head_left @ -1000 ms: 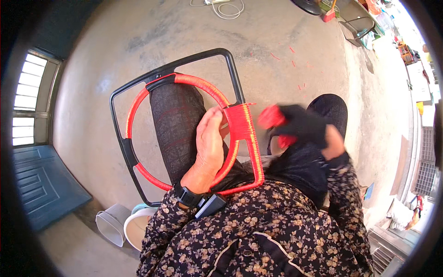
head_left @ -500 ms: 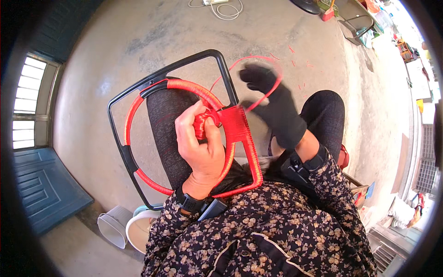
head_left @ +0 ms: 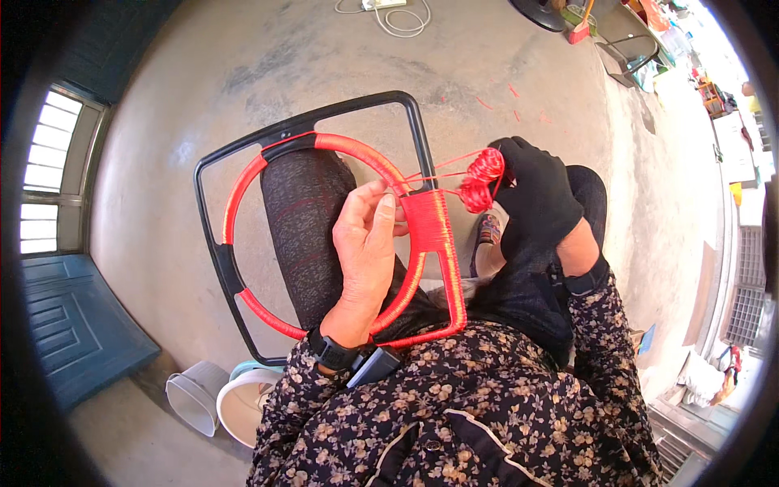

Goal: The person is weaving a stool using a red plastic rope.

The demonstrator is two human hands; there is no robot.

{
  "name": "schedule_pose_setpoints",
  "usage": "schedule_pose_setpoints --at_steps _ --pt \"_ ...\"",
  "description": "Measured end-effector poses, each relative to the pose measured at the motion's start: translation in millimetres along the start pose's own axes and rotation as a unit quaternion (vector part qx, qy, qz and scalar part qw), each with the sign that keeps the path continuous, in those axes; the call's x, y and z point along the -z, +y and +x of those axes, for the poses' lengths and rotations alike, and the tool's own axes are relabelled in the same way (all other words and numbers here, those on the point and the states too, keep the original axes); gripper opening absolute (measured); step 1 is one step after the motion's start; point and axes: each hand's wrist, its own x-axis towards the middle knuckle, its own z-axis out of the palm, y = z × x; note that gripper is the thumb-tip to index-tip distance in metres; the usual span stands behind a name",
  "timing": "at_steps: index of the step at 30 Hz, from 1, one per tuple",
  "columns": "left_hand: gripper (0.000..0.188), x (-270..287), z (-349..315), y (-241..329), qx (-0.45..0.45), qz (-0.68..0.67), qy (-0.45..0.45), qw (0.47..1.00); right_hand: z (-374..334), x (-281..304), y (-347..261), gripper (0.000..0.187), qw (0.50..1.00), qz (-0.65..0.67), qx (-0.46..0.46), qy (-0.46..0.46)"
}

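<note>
A black metal frame (head_left: 213,195) with an inner ring lies across my lap, tilted. Shiny red cord covers its near right corner (head_left: 428,221) and most of the ring; short black stretches stay bare. My bare left hand (head_left: 365,243) pinches the ring's right side, thumb on top, next to the wrapped corner. My right hand (head_left: 535,187), in a black glove, is closed on a small red cord bundle (head_left: 484,180) to the right of the frame. Taut red strands run from that bundle to the ring beside my left fingertips.
On the concrete floor lie red cord scraps (head_left: 513,91) and a power strip (head_left: 381,4) with white cable. A grey bin (head_left: 195,398) and a white bucket (head_left: 242,410) stand at my lower left, near a blue door (head_left: 85,325). A broom (head_left: 581,31) and folding chair (head_left: 629,57) are far right.
The red cord bundle has passed from my left hand to my right, which has drawn it out to the right. The loose loop of cord is now taut. The frame has shifted slightly right.
</note>
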Motion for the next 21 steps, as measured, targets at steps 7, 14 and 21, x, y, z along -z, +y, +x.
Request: schedule_pose_setpoints --at_steps 7,14,21 --pt "0.017 -3.5 3.0 -1.0 -0.001 0.006 -0.011 1.0 -8.6 3.0 45.6 0.028 0.982 0.038 -0.095 -0.161" --pt "0.012 -4.5 6.0 -4.6 -0.104 0.113 0.002 0.988 -13.7 15.1 141.6 0.034 0.959 0.153 -0.234 -0.052" --pt "0.009 0.4 1.2 2.9 -0.177 0.226 0.036 0.957 5.7 -32.9 17.6 0.031 0.787 0.518 -0.282 -0.179"
